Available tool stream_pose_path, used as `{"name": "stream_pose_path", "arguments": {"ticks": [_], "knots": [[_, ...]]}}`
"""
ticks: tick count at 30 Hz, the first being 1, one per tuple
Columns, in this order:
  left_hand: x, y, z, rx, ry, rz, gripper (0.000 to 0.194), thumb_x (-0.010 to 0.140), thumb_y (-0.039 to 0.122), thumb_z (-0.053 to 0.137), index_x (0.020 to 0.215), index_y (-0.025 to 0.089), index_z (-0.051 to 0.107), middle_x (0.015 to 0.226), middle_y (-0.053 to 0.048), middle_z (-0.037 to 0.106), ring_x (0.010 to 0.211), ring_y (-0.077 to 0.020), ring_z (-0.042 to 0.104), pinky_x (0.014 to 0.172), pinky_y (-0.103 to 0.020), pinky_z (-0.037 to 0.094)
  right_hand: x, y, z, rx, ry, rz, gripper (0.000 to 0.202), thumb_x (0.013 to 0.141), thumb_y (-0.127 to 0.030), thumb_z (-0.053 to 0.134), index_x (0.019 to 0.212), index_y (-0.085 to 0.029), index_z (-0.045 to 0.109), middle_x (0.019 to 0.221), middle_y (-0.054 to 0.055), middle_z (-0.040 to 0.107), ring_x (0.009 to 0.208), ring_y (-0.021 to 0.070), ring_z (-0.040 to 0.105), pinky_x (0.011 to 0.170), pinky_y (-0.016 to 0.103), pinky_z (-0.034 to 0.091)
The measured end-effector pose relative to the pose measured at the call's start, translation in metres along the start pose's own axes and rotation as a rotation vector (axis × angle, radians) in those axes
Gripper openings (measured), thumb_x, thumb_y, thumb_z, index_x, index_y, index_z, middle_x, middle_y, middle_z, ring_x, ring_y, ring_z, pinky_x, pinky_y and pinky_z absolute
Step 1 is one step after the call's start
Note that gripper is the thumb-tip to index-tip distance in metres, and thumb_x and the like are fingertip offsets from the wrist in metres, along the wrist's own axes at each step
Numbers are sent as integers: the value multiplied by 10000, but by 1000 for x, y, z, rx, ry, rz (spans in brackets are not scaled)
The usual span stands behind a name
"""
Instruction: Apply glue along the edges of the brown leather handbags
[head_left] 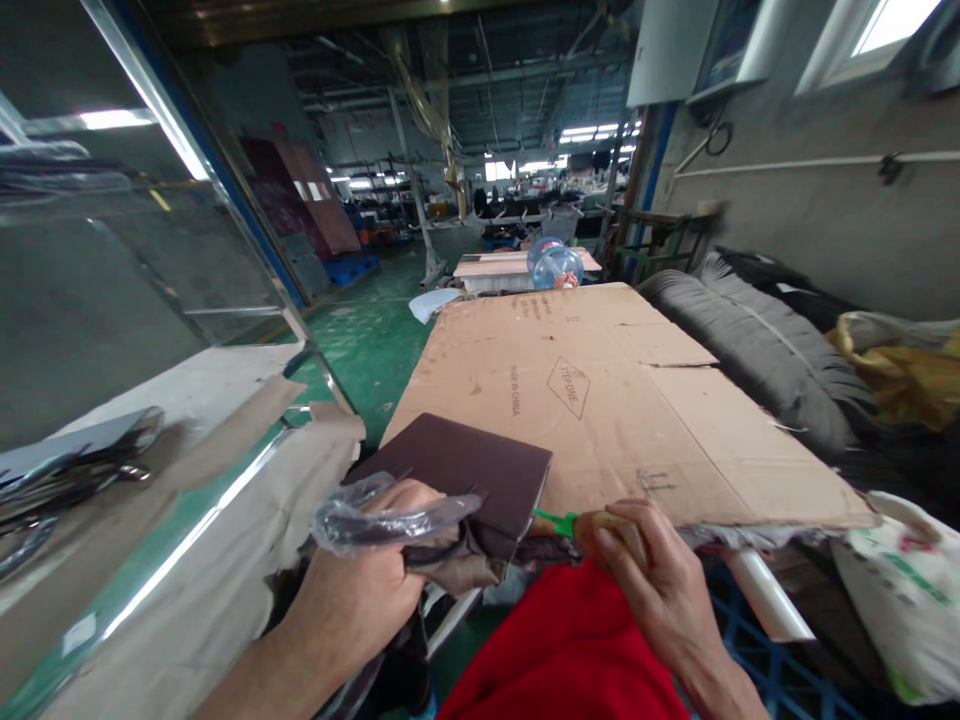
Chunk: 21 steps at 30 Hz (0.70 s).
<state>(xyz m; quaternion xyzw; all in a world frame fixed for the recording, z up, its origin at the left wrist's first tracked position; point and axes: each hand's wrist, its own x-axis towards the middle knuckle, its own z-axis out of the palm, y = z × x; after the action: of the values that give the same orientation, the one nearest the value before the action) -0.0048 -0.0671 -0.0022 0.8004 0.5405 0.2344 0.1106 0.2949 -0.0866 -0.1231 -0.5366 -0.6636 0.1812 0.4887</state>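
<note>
A dark brown bag [465,465] with a smooth, flat panel lies at the near edge of the cardboard-covered table. My left hand [375,575] is closed on its near side, where a handle wrapped in clear plastic [390,522] loops over my fingers. Brown fabric bunches under that hand. My right hand [649,565] is closed around a small green tool [559,521] with a thin tip, which points left at the bag's right edge. Its grip is mostly covered by my fingers, and I cannot tell whether the tip touches the bag.
Flattened cardboard [600,400] covers the table. At its far end stands a large clear blue water bottle [556,265]. Grey padded bundles [757,350] line the right side, with a white sack [911,590] nearer. A metal-framed, paper-covered bench [225,560] stands at left.
</note>
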Motion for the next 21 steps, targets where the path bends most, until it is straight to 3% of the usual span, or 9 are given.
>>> {"name": "stream_pose_path", "arguments": {"ticks": [5,7,10,15,18,21], "knots": [[-12,0,0,2,44,35,261,853,162,533,995,257,731,989,-24,769,950,-253,724,834,-392,585,2,-8,-5,150,-184,257,285,1027,-471,539,931,-213,613,812,12,656,722,204,601,662,306,466],[-16,-1,0,6,63,23,279,835,167,537,1002,264,738,995,-22,779,961,-260,735,826,-398,605,3,-10,-6,175,-181,330,326,1000,-512,555,907,-207,624,782,17,666,710,212,596,643,308,459],[-23,-7,5,1,68,12,290,837,181,542,1024,273,743,1019,-21,784,973,-265,744,855,-407,620,5,-11,-6,139,-104,365,360,946,-557,595,903,-204,647,779,26,685,730,231,611,655,319,455],[-34,-18,17,-18,80,8,334,827,180,586,1107,300,723,1078,-8,775,1014,-261,738,915,-393,607,9,-10,-7,184,-168,414,373,945,-565,572,863,-206,629,743,11,641,696,213,567,639,314,429],[-37,-19,18,-46,65,7,346,823,150,581,1101,305,717,1059,4,778,992,-235,742,894,-344,609,9,-8,-7,124,-124,414,379,928,-574,583,863,-203,626,764,17,645,728,223,575,670,328,418],[-39,-20,16,-38,70,15,376,808,129,583,1114,308,711,1081,7,778,1014,-229,738,931,-339,599,9,-9,-10,169,-167,429,369,942,-563,579,847,-208,612,734,-1,624,692,206,558,644,318,410]]}}
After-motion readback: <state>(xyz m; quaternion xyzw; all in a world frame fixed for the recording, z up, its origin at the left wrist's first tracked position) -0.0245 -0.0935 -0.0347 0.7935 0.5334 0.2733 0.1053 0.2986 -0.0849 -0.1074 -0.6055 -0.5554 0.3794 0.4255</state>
